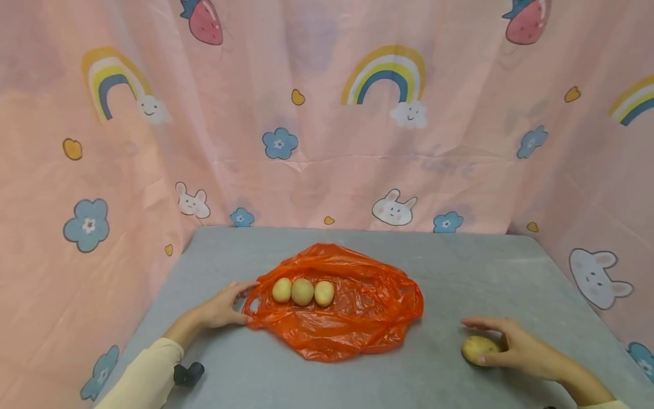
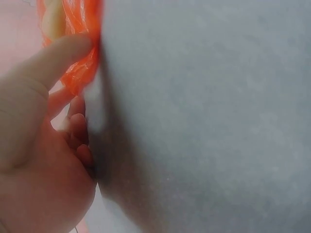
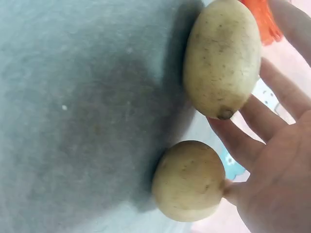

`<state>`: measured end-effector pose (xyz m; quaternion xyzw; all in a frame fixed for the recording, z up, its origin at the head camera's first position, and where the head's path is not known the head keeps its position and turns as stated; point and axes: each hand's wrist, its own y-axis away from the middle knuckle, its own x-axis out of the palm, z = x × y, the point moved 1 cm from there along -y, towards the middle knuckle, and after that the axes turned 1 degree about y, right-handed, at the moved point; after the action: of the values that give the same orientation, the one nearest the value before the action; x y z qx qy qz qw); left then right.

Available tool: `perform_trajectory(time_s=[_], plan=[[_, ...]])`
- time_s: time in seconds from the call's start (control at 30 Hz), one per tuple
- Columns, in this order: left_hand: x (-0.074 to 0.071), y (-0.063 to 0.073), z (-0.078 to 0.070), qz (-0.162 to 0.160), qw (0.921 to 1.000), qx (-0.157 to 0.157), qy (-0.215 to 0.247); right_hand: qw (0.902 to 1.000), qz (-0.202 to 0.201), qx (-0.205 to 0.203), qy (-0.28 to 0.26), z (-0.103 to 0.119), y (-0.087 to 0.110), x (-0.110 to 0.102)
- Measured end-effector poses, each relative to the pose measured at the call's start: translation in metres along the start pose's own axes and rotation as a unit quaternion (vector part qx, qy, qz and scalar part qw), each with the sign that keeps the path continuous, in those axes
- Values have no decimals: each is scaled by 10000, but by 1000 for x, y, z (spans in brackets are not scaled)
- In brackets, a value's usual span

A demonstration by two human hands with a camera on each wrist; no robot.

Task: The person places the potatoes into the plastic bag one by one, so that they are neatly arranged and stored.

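An orange plastic bag [image 1: 352, 335] lies spread on the table. On it, in a row, sit two pale yellow potatoes, the left potato [image 1: 281, 290] and the right potato [image 1: 324, 293], with a browner round one [image 1: 302, 292] between them. My left hand [image 1: 225, 307] grips the bag's left end, thumb on top and index finger beneath it in the left wrist view. At the right, my right hand [image 1: 526, 349] is around an oval speckled potato [image 3: 223, 58], its fingers extended. A rounder potato [image 3: 188, 181] is beside the little finger, hidden in the head view.
A grey table [image 1: 306, 386] carries everything. Pink patterned cloth [image 1: 327, 170] hangs behind it and along both sides. A black strap piece [image 1: 189, 375] shows at my left sleeve [image 1: 148, 375].
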<state>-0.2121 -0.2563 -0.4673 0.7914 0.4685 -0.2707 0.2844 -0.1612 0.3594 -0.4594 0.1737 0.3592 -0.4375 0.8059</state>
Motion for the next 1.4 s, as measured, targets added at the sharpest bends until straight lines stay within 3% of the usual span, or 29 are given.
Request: perform_trajectory(time_s=[0.1,0.2,0.47,0.67,0.87,1.07,1.23,1.3,1.4], plan=[[0,0,-1,3,10000,-11,61,9996,-33,-175,-213,-2,1,3],[0,0,-1,12,10000,-3,88,9995,-61,-41,-315,-2,2,5],[1,-1,3,-7,10000,-5,27,9955,-115,870,370,3,5,1],[2,0,2,-56,9999,118,71,9916,-172,971,836,12,1,-3],[0,1,0,-11,10000,-2,77,9950,6,926,372,24,-12,-7],[-2,2,-1,-18,10000,-4,77,9928,-462,979,-508,33,-24,-8],[-2,2,-1,-6,10000,72,17,9880,-712,1188,-684,36,-26,-7],[-2,3,-2,0,10000,72,6,9871,-885,1114,-734,35,-26,-5],[-1,3,-2,-3,9999,107,-5,9848,-1154,641,-1131,32,-28,-6]])
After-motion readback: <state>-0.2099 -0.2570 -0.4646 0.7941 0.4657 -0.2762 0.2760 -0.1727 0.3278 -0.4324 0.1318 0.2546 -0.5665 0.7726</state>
